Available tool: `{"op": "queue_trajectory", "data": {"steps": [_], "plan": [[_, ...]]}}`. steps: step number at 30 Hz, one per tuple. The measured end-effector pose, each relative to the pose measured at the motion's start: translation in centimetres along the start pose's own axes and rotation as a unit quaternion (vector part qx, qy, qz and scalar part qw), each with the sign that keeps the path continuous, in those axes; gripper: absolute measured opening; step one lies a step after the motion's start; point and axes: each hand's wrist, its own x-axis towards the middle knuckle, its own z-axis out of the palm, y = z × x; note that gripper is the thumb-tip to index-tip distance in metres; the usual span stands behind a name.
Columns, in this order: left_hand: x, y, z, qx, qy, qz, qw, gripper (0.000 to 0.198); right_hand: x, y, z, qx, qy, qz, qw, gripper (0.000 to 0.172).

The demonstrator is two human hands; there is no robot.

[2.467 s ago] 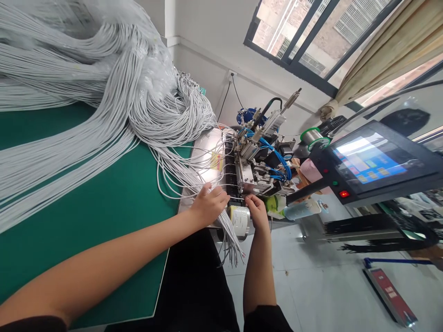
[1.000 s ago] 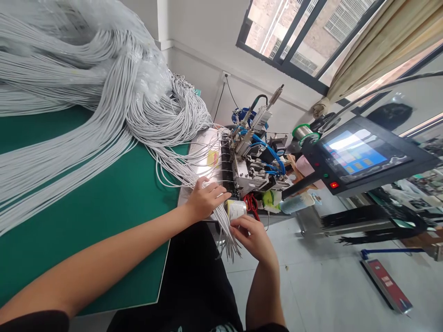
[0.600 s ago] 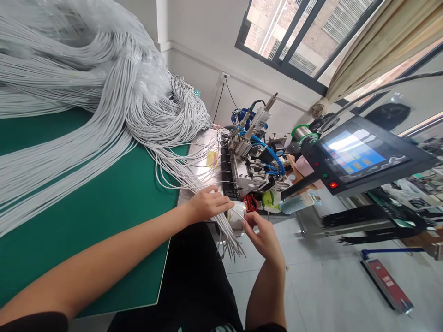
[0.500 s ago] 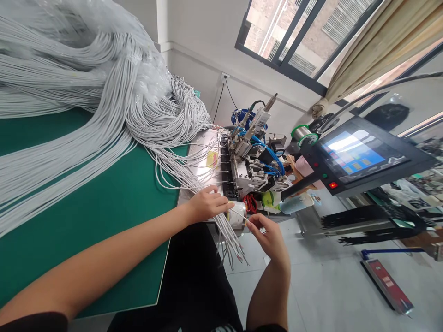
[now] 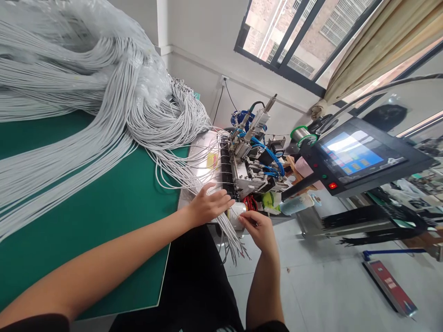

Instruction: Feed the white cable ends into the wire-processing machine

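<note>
Two hands (image 5: 209,205) (image 5: 258,227); one machine (image 5: 242,179); one monitor (image 5: 363,153); one green-rimmed spool (image 5: 303,136); cables (image 5: 166,117) too many to count.

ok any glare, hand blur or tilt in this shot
In the head view, white glare washes out part of the black-framed flat display; in the head view, light flares on the silver metal plate under the white cables; the head view shows the bare left hand and bare right hand fairly sharp, but tilts the dark-framed glass window.

beige curtain (image 5: 363,53) beside dark-framed window (image 5: 301,37); pale tiled floor (image 5: 318,290)
</note>
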Motion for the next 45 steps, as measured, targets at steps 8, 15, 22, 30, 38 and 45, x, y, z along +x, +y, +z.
{"op": "queue_trajectory", "data": {"steps": [8,15,22,30,38,45], "plan": [[0.2,-0.4,0.2,-0.014,-0.033,0.019,0.999,0.015,1.3,1.2,0.2,0.144,0.058,0.098,0.983,0.024],[0.3,-0.2,0.1,-0.009,-0.039,-0.01,0.999,0.021,1.4,3.8,-0.4,0.31,0.124,0.124,0.934,0.029],[0.4,-0.2,-0.3,0.0,-0.061,-0.028,0.998,0.022,2.6,4.1,1.5,0.332,0.211,0.129,0.91,0.035],[0.4,0.2,-0.4,0.062,-0.02,-0.045,0.997,0.018,3.2,3.5,2.0,0.352,0.199,0.131,0.905,0.033],[0.5,0.2,-0.2,0.092,-0.022,-0.054,0.994,0.021,4.1,4.5,0.9,0.289,0.138,0.153,0.935,0.032],[0.3,0.4,0.3,0.103,-0.02,-0.061,0.993,0.015,5.1,4.6,0.7,0.03,0.111,0.104,0.988,0.031]]}}
